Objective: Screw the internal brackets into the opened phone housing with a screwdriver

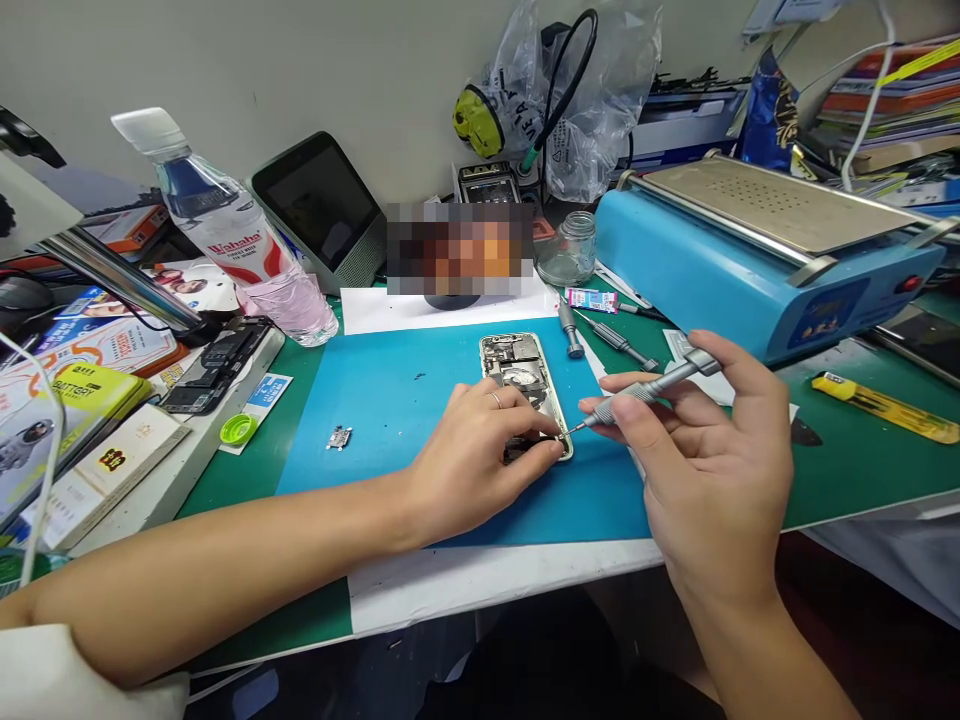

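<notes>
"Left hand [476,440] first: gripping?"

"Can't tell; its fingers bend over the near end of one opened phone [523,374], on the right half of one blue mat [375,400]."

"Next?"

"Two loose screwdrivers [622,343] lie right of the phone's far end."

"Right hand [712,440]?"

"Closed around a third screwdriver [641,393], tip at the phone's right edge, near end."

"Farther right?"

"One yellow utility knife [885,408]."

Phone [523,375] on mat [375,400] — bottle [240,235] left, jar [576,245] behind.
</notes>
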Tool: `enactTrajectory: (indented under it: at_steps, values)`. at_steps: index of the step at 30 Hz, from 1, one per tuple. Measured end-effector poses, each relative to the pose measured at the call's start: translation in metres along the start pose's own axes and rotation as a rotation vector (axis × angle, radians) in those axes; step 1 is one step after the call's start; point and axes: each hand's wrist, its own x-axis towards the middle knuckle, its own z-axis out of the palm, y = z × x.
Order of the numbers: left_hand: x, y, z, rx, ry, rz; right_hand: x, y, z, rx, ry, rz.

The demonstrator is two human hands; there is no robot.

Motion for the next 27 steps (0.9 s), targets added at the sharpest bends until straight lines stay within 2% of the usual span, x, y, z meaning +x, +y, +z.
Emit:
enactTrajectory:
  at_steps: [27]
  values:
    - [0.0007, -0.0004, 0.001, 0.013, -0.011, 0.023, 0.0003, 0.0018, -0.0016, 0.014, -0.015, -0.01]
